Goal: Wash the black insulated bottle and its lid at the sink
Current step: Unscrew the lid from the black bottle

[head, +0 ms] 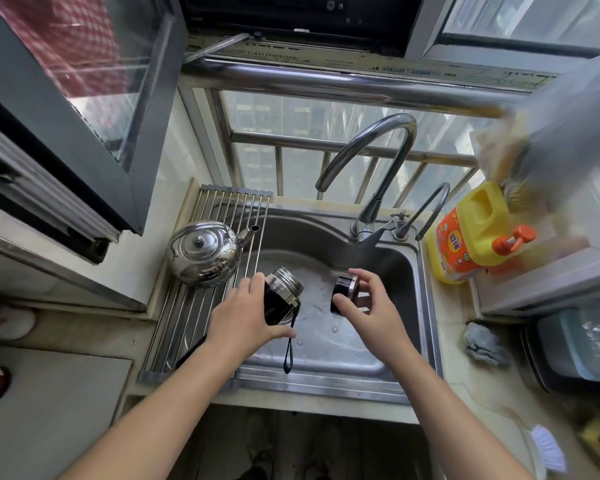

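Left hand (246,317) is wrapped around the black bottle (281,296), fingers curled over its side. I'm holding it tilted over the sink (418,292) with the bare steel threaded mouth pointing away from me. Its black strap (289,348) dangles down toward the wet basin floor.

Right hand (368,306) has the lid (345,289) pinched between thumb and fingertips, off the bottle and a little apart from it, also over the basin. It's black with a shiny steel ring.

On my left, a steel kettle (203,252) sits on the roll-up rack (174,323) laid across the sink's left edge. The big faucet (371,150) arches above the basin, with a smaller tap (430,209) just beside it.

On the desk to the right there's a yellow soap jug (475,233) with an orange pump. It has an orange label with some characters on it, but they're too small and blurry for me to read.
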